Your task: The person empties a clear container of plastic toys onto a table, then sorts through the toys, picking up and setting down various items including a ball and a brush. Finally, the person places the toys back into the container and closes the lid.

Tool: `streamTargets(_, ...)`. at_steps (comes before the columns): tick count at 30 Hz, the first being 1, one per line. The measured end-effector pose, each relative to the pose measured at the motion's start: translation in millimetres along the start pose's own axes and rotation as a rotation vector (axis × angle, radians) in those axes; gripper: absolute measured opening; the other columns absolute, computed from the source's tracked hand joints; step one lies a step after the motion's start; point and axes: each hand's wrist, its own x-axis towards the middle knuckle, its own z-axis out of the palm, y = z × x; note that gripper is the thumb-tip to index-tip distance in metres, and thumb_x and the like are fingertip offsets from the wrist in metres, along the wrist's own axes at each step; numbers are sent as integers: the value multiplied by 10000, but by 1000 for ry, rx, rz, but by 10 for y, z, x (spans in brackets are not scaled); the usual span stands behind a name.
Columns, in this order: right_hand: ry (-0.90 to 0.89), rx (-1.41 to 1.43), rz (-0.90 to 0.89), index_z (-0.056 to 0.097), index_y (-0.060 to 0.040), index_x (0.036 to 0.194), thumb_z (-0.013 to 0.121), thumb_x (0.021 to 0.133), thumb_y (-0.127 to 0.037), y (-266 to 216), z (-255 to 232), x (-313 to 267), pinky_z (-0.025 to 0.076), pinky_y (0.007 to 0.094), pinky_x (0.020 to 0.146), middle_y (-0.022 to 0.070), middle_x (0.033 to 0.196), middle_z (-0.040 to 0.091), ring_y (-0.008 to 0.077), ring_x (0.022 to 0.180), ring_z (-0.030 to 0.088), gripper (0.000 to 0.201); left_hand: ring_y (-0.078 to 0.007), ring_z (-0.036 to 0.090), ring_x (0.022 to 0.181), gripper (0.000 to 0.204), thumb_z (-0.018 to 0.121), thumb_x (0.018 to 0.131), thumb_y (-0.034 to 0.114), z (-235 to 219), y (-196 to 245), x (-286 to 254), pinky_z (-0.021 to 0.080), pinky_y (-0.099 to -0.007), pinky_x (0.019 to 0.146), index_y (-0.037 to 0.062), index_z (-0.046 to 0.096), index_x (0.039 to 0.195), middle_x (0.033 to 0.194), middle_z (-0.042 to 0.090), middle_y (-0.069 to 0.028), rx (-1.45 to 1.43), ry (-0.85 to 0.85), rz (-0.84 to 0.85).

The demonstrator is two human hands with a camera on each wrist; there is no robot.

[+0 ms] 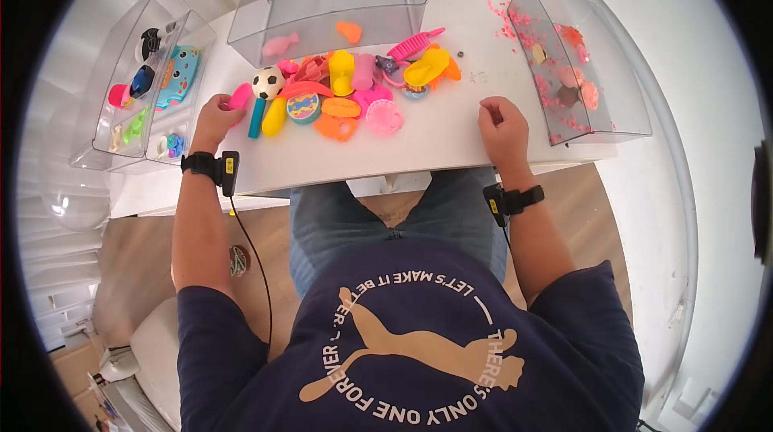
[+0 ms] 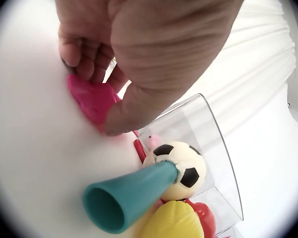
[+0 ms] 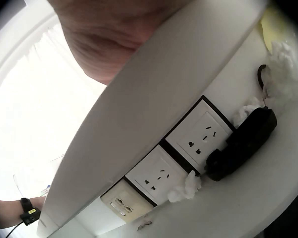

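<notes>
At the left end of a toy pile, my left hand [image 1: 214,120] pinches a bright pink plastic toy [image 1: 241,95] between thumb and fingers. The left wrist view shows this pink toy [image 2: 93,100] low over the white tabletop, partly covered by the fingers. Beside it lie a toy soccer ball on a teal handle [image 2: 134,194] and a yellow toy [image 2: 173,221]. My right hand [image 1: 505,132] rests near the table's front right, its fingers loosely curled and holding nothing. Only the heel of the right hand [image 3: 109,37] shows in its wrist view.
Clear bins stand at the left [image 1: 97,122], back [image 1: 322,17] and right [image 1: 600,122], with toys inside or seen through their walls. A pink comb [image 1: 411,45] and yellow toys lie in the middle pile. Sockets [image 3: 198,134] and a black object [image 3: 243,144] sit below the tabletop.
</notes>
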Motion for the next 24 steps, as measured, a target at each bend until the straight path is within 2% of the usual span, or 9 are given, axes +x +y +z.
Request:
streamTargets(4, -20, -20, 6, 670, -26, 938, 647, 845, -61, -7, -4, -3, 529, 297, 661, 87, 814, 670, 177, 683, 644, 102, -146, 639, 834, 440, 742, 790, 154, -28, -90, 32, 514, -273, 755, -31, 611, 1167, 950, 674, -70, -127, -27, -36)
streamTargets(7, -17, -15, -12, 671, -25, 940, 646, 847, -59, -18, -11, -18, 526, 292, 658, 85, 820, 671, 174, 682, 641, 101, -122, 613, 796, 422, 729, 813, 139, -90, 0, -46, 490, -255, 725, -32, 601, 1177, 921, 659, -49, -217, -60, -83)
streamTargets(13, -12, -15, 14, 673, -24, 952, 649, 851, -56, -14, 1, -18, 520, 285, 652, 82, 827, 670, 163, 681, 635, 108, -82, 575, 756, 399, 743, 817, 177, -124, -141, 24, 442, -230, 674, 6, 617, 1154, 902, 645, -16, -432, -130, -112)
streamTargets(16, 6, -27, 8, 673, -21, 952, 650, 851, -52, -6, 12, -24, 518, 284, 649, 83, 822, 667, 159, 678, 630, 108, -81, 581, 764, 392, 747, 818, 195, -149, -82, -33, 438, -229, 670, 19, 623, 1146, 907, 647, -4, -443, -90, -138)
streamTargets(20, 5, -14, 3, 670, -16, 959, 650, 849, -41, -7, 12, -13, 516, 284, 651, 82, 824, 663, 162, 683, 627, 115, -97, 614, 809, 429, 754, 817, 220, -326, 142, -132, 481, -246, 725, 42, 609, 1179, 923, 652, -13, -472, 32, -128)
streamTargets(22, -5, -12, 5, 668, -14, 965, 650, 848, -35, -24, -4, -30, 515, 283, 653, 82, 825, 659, 162, 686, 625, 120, -115, 628, 785, 454, 749, 816, 224, -514, 394, -136, 506, -256, 698, 31, 597, 1197, 923, 653, -27, -420, 81, -51)
streamTargets(24, -3, -25, -7, 665, -9, 982, 646, 866, -36, 2, -6, -44, 506, 261, 665, 58, 826, 654, 124, 703, 610, 120, -120, 630, 758, 463, 743, 819, 222, -681, 740, -100, 508, -257, 663, 18, 594, 1206, 915, 650, -30, -320, 123, 24)
